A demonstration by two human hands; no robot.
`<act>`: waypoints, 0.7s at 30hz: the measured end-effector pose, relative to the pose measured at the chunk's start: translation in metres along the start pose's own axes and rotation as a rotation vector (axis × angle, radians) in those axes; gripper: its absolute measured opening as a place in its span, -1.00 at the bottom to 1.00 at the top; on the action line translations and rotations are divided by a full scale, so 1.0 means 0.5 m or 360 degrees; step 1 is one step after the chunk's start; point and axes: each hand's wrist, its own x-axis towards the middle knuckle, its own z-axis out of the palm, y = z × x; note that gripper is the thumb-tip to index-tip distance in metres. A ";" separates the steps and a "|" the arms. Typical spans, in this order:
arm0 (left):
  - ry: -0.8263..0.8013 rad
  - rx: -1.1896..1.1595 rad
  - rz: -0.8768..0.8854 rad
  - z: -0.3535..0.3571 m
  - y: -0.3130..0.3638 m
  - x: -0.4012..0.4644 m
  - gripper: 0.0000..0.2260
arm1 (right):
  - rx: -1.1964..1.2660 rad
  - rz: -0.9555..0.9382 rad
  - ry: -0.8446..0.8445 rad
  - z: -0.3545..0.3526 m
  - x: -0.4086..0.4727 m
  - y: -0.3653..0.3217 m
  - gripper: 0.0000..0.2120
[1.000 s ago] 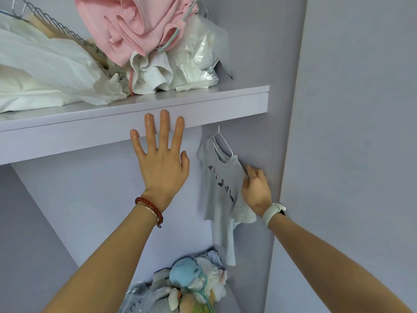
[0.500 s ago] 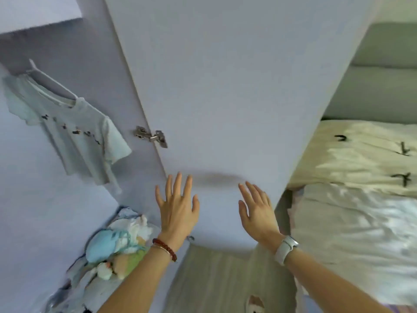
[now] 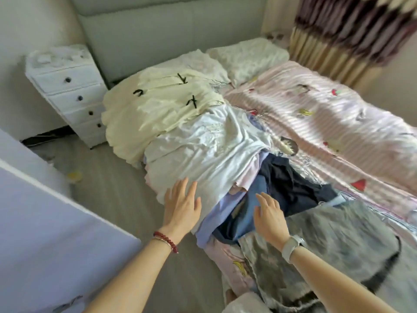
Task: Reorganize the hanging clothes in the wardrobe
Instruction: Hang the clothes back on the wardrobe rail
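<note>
A pile of clothes lies along the near edge of the bed: a cream garment with black ties [image 3: 162, 105], a white garment [image 3: 203, 150], a dark navy garment [image 3: 291, 184], blue pieces [image 3: 255, 199] and a grey garment [image 3: 334, 240]. Wire hangers [image 3: 304, 161] stick out of the pile. My left hand [image 3: 181, 205] hovers with fingers spread at the lower edge of the white garment. Over the blue and navy clothes, my right hand [image 3: 269, 216] is held with straight fingers. Neither hand holds anything.
The bed carries a pink striped cover [image 3: 327, 114] and pillows [image 3: 248, 55]. A white drawer unit [image 3: 70, 91] stands by the headboard. The lilac wardrobe door [image 3: 45, 222] fills the lower left. Curtains [image 3: 352, 32] hang at the far right. Grey floor [image 3: 117, 195] lies between door and bed.
The view has swung from the wardrobe and its hanging grey T-shirt, past the door, to the bed. Both hands, still empty, now reach over the clothes pile.
</note>
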 end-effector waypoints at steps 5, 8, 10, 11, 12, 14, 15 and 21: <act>-0.0185 0.0044 0.0255 0.089 0.166 0.141 -0.59 | 0.0151 0.0368 -0.0044 -0.027 0.103 0.199 -0.59; -0.0310 0.0079 0.0326 0.157 0.246 0.221 -0.62 | 0.0266 0.0517 -0.0039 -0.023 0.193 0.305 -0.60; -0.0405 0.0100 0.0368 0.214 0.297 0.269 -0.60 | 0.0329 0.0642 -0.0053 -0.015 0.254 0.381 -0.59; -0.0442 0.0119 0.0384 0.233 0.312 0.281 -0.58 | 0.0338 0.0670 -0.0051 -0.015 0.275 0.405 -0.59; -0.0484 0.0139 0.0396 0.255 0.328 0.293 -0.57 | 0.0345 0.0685 -0.0058 -0.013 0.297 0.432 -0.60; -0.0588 0.0158 0.0405 0.313 0.367 0.323 -0.55 | 0.0361 0.0729 -0.0071 -0.004 0.351 0.496 -0.62; -0.0624 0.0175 0.0407 0.337 0.382 0.335 -0.55 | 0.0363 0.0743 -0.0078 0.001 0.376 0.522 -0.65; -0.0726 0.0424 0.0385 0.424 0.414 0.401 -0.51 | 0.0225 0.0764 -0.0254 0.033 0.481 0.615 -0.72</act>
